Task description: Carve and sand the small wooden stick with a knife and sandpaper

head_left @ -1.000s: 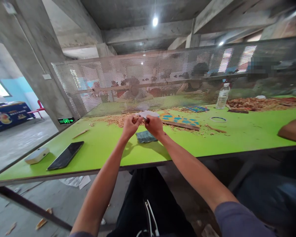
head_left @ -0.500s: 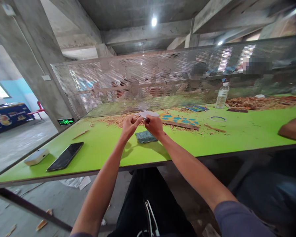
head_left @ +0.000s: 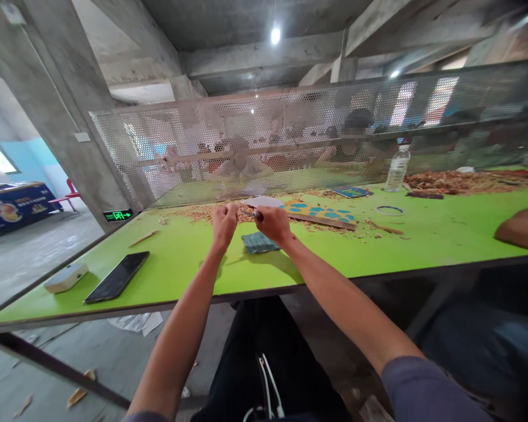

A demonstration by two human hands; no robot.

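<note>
Over the green table, my right hand [head_left: 273,223] is wrapped round the dark handle of a carving knife [head_left: 249,214], whose short blade points left. My left hand [head_left: 225,224] is closed in a fist a little left of the blade; what it holds, if anything, is hidden by the fingers. Wood shavings [head_left: 198,212] lie heaped behind both hands. A folded dark grey-green cloth or sandpaper piece [head_left: 260,242] rests on the table just below my right hand. To the right of that hand lies a yellow and blue patterned board [head_left: 323,213] with a wooden edge.
A black phone [head_left: 117,276] and a small white box [head_left: 66,278] lie at the left. A perforated metal screen [head_left: 167,152] runs along the back. At the right are a water bottle [head_left: 397,169], a ring [head_left: 389,210], more shavings [head_left: 453,183] and another person's arm [head_left: 521,230].
My left hand has drawn left, away from my right hand, and its fingers have curled into a fist. A gap now shows the knife blade. My right hand has barely moved.
</note>
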